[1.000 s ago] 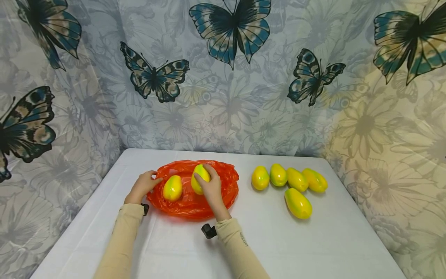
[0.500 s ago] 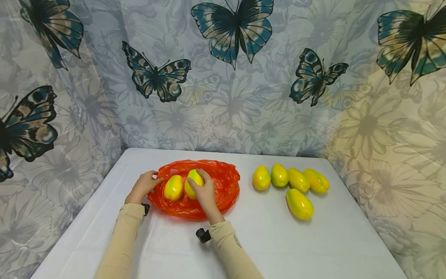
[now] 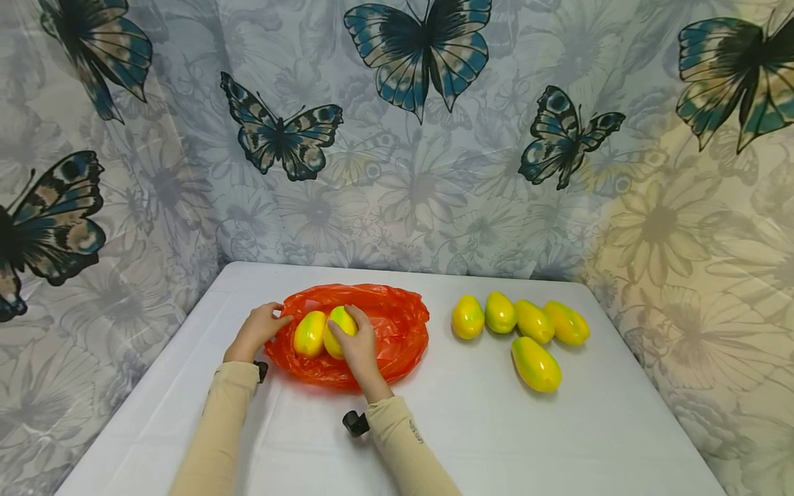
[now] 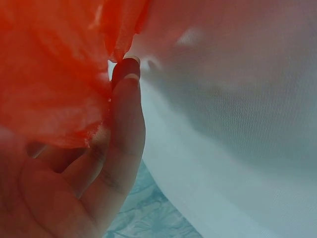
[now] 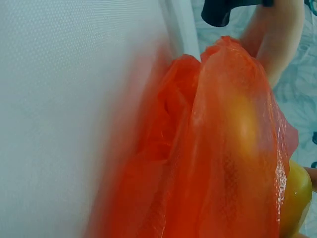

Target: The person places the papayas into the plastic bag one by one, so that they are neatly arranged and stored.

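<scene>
A crinkled red plastic bag [image 3: 400, 324] lies with its mouth spread wide on the table. Its left rim is held by my left hand [image 3: 251, 335], thumb over the edge; in the left wrist view the fingers [image 4: 126, 124] run along the outside of the red film. One glossy yellow mango [image 3: 309, 335] rests in the bag's left part. Right beside it, my right hand [image 3: 361, 348] grips a second, yellow-green mango [image 3: 336, 342] with thumb and fingers. In the right wrist view that mango [image 5: 296, 198] shows past the bag's edge, and the bag hides most of the hand.
Several more mangoes lie right of the bag: a row along the back, including one mango [image 3: 468, 317] nearest the bag, and a single mango [image 3: 536, 364] in front. A white cloth covers the table [image 3: 558, 441]. Butterfly-patterned fabric [image 3: 422, 200] hangs behind and at both sides.
My right hand has moved left and slightly toward me with its mango, bringing it up against the other mango in the bag. The left hand has stayed at the bag's rim.
</scene>
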Demonstrator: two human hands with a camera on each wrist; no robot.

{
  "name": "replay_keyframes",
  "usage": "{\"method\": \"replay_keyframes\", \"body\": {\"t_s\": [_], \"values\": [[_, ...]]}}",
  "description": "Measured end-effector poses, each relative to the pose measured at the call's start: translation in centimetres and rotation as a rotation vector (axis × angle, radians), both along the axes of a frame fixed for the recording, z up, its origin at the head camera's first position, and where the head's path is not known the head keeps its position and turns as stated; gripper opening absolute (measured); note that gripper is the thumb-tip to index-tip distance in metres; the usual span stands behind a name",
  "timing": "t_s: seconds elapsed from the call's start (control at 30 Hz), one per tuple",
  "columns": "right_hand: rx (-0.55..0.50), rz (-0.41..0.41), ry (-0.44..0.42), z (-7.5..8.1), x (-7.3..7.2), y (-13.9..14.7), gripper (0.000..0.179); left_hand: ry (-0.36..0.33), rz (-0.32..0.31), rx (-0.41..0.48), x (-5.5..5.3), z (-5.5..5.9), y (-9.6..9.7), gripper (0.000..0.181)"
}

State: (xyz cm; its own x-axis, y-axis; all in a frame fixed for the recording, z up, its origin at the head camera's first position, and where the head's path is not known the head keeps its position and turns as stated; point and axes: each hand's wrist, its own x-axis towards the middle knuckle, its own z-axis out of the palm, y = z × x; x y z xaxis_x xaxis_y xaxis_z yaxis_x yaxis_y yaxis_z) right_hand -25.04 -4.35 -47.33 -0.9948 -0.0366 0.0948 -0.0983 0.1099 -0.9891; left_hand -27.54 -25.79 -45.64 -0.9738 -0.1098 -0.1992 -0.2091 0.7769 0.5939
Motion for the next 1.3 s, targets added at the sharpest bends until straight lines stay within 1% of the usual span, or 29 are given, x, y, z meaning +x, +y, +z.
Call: {"method": "replay_keyframes", "body": {"t_s": [0.23, 0.47, 0.63, 0.73, 0.87, 1.03, 1.3], "values": [[-0.001, 0.002, 0.016, -0.4, 0.0, -0.2, 0.054, 0.001, 0.001, -0.003, 0.0, 0.0, 0.0, 0.057], [-0.018, 0.01, -0.003, -0.6, 0.3, -0.3, 0.054, 0.007, 0.0, -0.012, 0.0, 0.1, -0.1, 0.057], [-0.005, 0.005, 0.006, -0.9, 0.2, -0.3, 0.055, 0.006, 0.002, -0.009, 0.1, 0.0, 0.0, 0.057], [0.009, -0.002, 0.017, -1.2, 0.2, -0.4, 0.054, 0.017, -0.002, -0.008, 0.1, -0.1, -0.1, 0.056], [0.015, 0.0, 0.009, -1.6, 0.1, -0.5, 0.054, 0.028, -0.013, -0.008, 0.1, -0.1, -0.1, 0.056], [0.006, 0.009, -0.018, -1.9, 0.1, -0.5, 0.054, 0.011, -0.009, -0.007, 0.2, 0.0, -0.1, 0.057], [0.022, 0.006, -0.015, -2.4, 0.2, -0.5, 0.055, 0.013, -0.018, -0.013, 0.2, 0.0, 0.0, 0.058]]}}
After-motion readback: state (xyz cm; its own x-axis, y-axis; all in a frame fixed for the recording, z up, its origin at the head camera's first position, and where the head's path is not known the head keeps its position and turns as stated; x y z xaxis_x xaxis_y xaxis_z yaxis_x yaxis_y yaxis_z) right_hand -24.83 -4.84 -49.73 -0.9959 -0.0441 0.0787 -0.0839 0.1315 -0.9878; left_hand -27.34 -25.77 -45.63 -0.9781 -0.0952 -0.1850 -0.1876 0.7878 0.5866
